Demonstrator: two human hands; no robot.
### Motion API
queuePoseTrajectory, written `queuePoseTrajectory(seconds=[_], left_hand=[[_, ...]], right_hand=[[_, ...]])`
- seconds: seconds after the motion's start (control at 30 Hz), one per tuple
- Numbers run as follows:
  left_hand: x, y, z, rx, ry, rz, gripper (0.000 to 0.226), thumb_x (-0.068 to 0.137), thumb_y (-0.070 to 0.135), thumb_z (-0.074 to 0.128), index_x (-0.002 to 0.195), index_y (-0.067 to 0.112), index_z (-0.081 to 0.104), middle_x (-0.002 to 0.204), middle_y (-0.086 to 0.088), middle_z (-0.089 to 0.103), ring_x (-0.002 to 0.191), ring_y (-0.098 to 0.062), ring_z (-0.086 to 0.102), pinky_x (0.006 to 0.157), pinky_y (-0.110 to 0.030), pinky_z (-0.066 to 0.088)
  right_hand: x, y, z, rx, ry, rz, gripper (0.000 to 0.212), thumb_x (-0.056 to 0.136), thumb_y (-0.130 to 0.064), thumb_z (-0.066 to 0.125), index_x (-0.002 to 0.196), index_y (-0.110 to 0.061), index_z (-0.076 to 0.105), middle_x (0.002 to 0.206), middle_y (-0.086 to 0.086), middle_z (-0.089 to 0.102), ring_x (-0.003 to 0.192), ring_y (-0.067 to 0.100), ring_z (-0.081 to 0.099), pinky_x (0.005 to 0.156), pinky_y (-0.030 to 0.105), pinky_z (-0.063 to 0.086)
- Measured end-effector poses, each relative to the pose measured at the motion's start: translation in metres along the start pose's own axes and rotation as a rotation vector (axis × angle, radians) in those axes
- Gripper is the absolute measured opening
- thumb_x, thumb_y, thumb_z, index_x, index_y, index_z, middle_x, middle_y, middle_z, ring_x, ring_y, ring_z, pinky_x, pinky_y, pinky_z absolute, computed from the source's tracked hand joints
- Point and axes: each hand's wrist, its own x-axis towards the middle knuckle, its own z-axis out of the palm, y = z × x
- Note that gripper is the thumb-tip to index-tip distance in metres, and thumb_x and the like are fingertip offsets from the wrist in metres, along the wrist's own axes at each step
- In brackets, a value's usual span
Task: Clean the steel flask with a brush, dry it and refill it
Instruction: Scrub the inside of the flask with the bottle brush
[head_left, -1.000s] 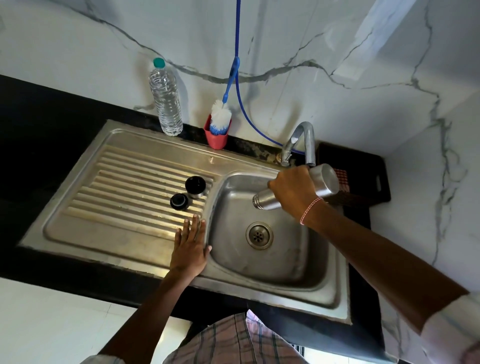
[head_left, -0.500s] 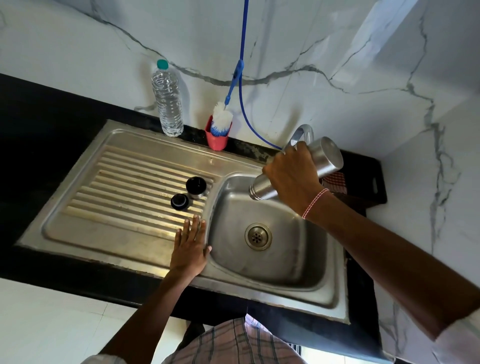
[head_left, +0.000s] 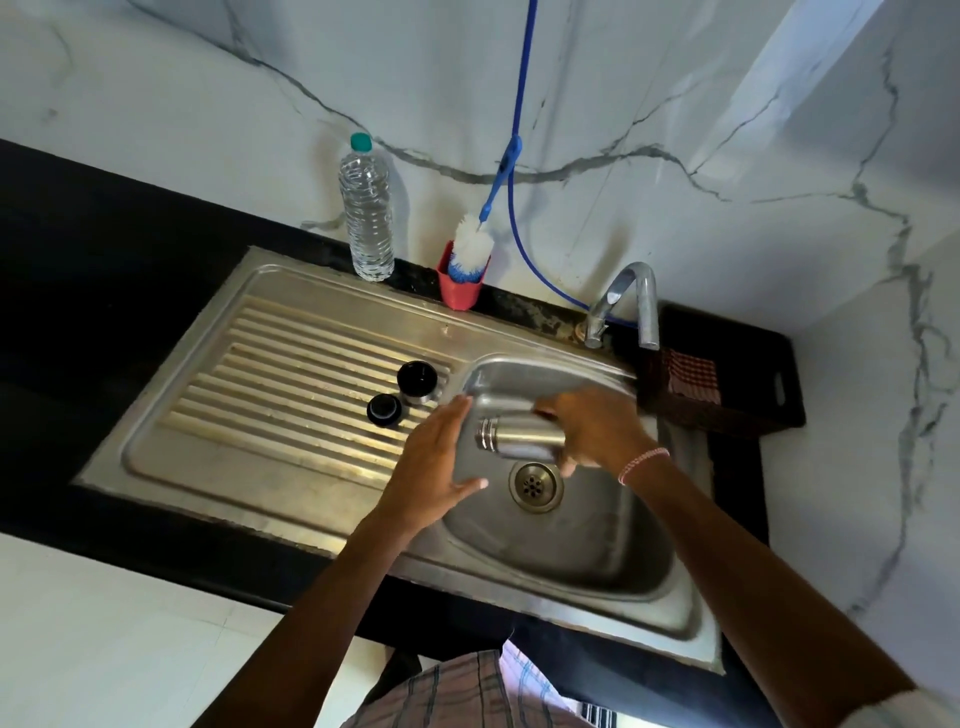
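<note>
The steel flask (head_left: 514, 439) lies on its side over the sink basin (head_left: 587, 540), its threaded neck pointing left. My right hand (head_left: 597, 431) grips its body from above. My left hand (head_left: 434, 467) hovers open just left of the flask's mouth, fingers spread, not touching it. Two black caps, the flask lid (head_left: 416, 381) and a smaller stopper (head_left: 384, 409), rest on the ribbed drainboard (head_left: 270, 395). A white and blue bottle brush (head_left: 470, 248) with a blue handle stands in a red cup (head_left: 457, 293) at the back.
A clear plastic water bottle (head_left: 365, 210) with a green cap stands behind the drainboard. The steel tap (head_left: 631, 301) arches over the basin's back edge. A dark tray (head_left: 727, 395) with a checked cloth (head_left: 693, 376) sits to the right. The drain (head_left: 536, 487) lies below the flask.
My right hand brought the flask down from near the tap into the basin. My left hand lifted off the sink edge and moved right toward the flask's mouth.
</note>
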Motion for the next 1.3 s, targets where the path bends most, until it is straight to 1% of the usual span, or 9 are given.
queuePoseTrajectory(seconds=[0.23,0.33,0.47,0.6,0.7,0.8,0.9,1.1,1.3], left_hand=[[0.004,0.001,-0.011,0.167,-0.039,0.307,0.09,0.068,0.036,0.093,0.146,0.017,0.052,0.145,-0.003,0.053,0.131,-0.022,0.052,0.111,-0.043,0.044],[-0.002,-0.006,-0.022,0.113,-0.002,0.338,0.086,0.068,0.036,0.092,0.143,0.019,0.055,0.14,-0.002,0.059,0.128,-0.02,0.055,0.114,-0.04,0.041],[-0.007,-0.019,-0.052,-0.099,0.108,0.22,0.082,0.069,0.028,0.094,0.142,0.019,0.057,0.144,-0.001,0.058,0.132,-0.018,0.055,0.112,-0.042,0.047],[-0.007,-0.037,-0.087,-0.299,0.301,0.049,0.075,0.07,0.039,0.092,0.135,0.011,0.064,0.136,-0.005,0.056,0.127,-0.018,0.058,0.105,-0.03,0.05],[0.0,-0.049,-0.108,-0.372,0.427,-0.05,0.068,0.07,0.047,0.093,0.124,0.015,0.066,0.121,-0.003,0.061,0.112,-0.022,0.064,0.093,-0.04,0.057],[0.008,-0.063,-0.124,-0.398,0.487,-0.136,0.067,0.071,0.065,0.084,0.12,0.023,0.065,0.113,-0.003,0.061,0.099,-0.023,0.067,0.086,-0.043,0.06],[0.015,-0.078,-0.136,-0.316,0.494,-0.233,0.074,0.069,0.071,0.079,0.123,0.023,0.066,0.112,0.002,0.065,0.1,-0.012,0.066,0.089,-0.028,0.055],[0.026,-0.111,-0.151,-0.251,0.294,-0.219,0.077,0.091,0.054,0.059,0.149,0.006,0.047,0.12,-0.002,0.071,0.103,-0.006,0.065,0.086,-0.001,0.041],[0.037,-0.137,-0.149,-0.241,0.17,-0.282,0.054,0.102,0.024,0.062,0.15,0.007,0.045,0.118,0.004,0.067,0.112,-0.019,0.066,0.097,-0.02,0.045]], right_hand=[[-0.001,-0.012,0.028,0.62,-0.321,-0.067,0.096,0.056,-0.067,0.082,0.138,-0.039,0.041,0.122,-0.008,0.063,0.105,0.014,0.062,0.094,0.038,0.052],[-0.002,-0.015,0.015,0.73,-0.375,-0.058,0.084,0.061,-0.07,0.08,0.131,-0.041,0.045,0.114,-0.008,0.062,0.103,0.014,0.062,0.09,0.036,0.051],[0.004,-0.014,-0.011,1.242,-0.376,-0.117,0.029,0.094,-0.036,0.067,0.12,-0.022,0.068,0.114,0.004,0.071,0.094,0.017,0.069,0.08,0.03,0.058],[0.015,-0.033,-0.031,1.667,-0.301,-0.212,0.038,0.099,0.006,0.05,0.133,-0.008,0.059,0.131,0.016,0.064,0.114,0.036,0.066,0.093,0.053,0.057],[0.031,-0.075,-0.043,1.48,-0.106,-0.448,0.053,0.086,0.018,0.064,0.131,-0.008,0.054,0.12,0.007,0.067,0.105,0.022,0.07,0.091,0.04,0.059],[0.061,-0.122,-0.048,1.239,0.179,-0.466,0.075,0.068,-0.021,0.093,0.132,-0.019,0.053,0.12,-0.003,0.067,0.108,0.014,0.069,0.088,0.043,0.061],[0.09,-0.158,-0.053,1.033,0.424,-0.397,0.089,0.06,-0.045,0.094,0.133,-0.021,0.05,0.119,-0.003,0.07,0.101,0.01,0.07,0.084,0.039,0.061],[0.137,-0.185,-0.041,1.018,0.434,-0.318,0.095,0.058,-0.036,0.097,0.136,-0.012,0.048,0.112,0.004,0.074,0.097,0.015,0.072,0.084,0.04,0.061],[0.165,-0.2,-0.031,0.972,0.432,-0.28,0.1,0.058,-0.033,0.097,0.141,-0.014,0.046,0.115,0.007,0.074,0.101,0.021,0.072,0.09,0.038,0.059]])
